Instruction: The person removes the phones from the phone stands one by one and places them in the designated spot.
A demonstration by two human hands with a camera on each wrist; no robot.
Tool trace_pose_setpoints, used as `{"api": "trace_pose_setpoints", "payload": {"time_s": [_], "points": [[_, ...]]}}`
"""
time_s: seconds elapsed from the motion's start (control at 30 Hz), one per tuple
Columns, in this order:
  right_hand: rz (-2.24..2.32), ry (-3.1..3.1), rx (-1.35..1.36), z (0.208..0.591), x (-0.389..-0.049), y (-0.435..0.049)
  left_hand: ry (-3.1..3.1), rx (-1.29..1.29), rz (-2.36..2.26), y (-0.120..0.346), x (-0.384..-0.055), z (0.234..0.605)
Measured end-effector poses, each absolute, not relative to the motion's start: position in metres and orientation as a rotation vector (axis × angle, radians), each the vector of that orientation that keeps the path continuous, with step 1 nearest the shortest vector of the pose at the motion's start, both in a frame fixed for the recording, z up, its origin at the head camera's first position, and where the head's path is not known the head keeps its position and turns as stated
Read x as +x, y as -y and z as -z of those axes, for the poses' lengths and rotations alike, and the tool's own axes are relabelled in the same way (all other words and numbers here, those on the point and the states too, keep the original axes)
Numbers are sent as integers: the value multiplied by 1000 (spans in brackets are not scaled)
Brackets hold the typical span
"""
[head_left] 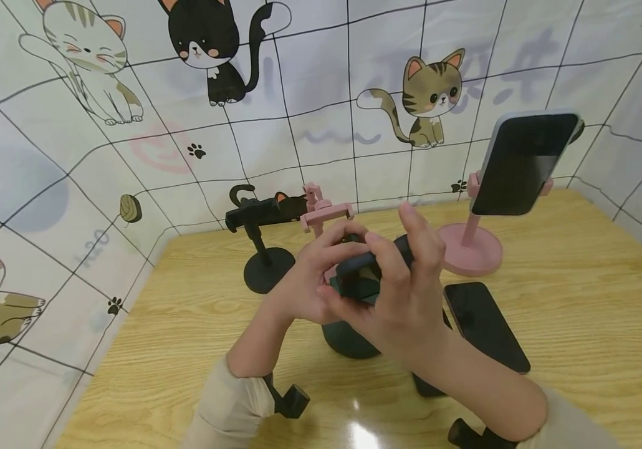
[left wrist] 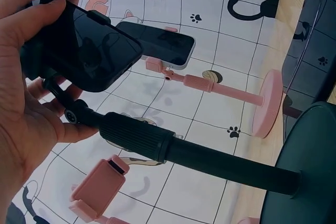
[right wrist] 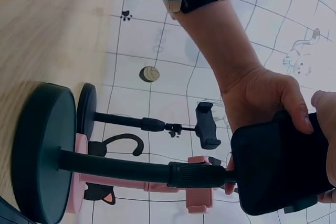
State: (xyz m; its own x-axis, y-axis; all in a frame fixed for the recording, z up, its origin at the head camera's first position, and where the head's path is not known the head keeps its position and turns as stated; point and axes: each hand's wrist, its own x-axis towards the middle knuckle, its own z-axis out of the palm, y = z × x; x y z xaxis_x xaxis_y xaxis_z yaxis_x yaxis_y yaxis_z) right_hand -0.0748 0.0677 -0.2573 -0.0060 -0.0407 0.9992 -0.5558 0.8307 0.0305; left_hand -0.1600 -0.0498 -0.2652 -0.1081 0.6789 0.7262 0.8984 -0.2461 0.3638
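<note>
A dark phone (left wrist: 97,51) lies against the clamp at the top of a dark green phone stand (left wrist: 226,163). My left hand (head_left: 318,271) holds the stand's head, its thumb over the phone in the right wrist view and other fingers by the neck joint. From the other side my right hand (head_left: 411,293) grips the phone, fingers along its edge and thumb low beside the green clamp. The hands hide much of the clamp in the head view. The stand's round base (right wrist: 47,153) rests on the table.
Behind stand a black phone stand (head_left: 265,265) and a pink one (head_left: 326,215). Another pink stand (head_left: 469,246) at the right bears a white-edged phone (head_left: 525,165). Two dark phones lie by my right forearm, one (head_left: 486,324) beside the other (head_left: 429,383). A cat-print sheet (head_left: 321,149) rises behind the table.
</note>
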Motion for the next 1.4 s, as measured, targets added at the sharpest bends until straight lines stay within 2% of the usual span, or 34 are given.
{"api": "trace_pose_setpoints", "payload": {"time_s": [0.23,1.4], "points": [[-406,1571,438,255,-76,-63,1732,-1941,1281,51,-161,264],[-577,1626,613,239,-73,-70,1904,-2123,1395,51,-160,255]]}}
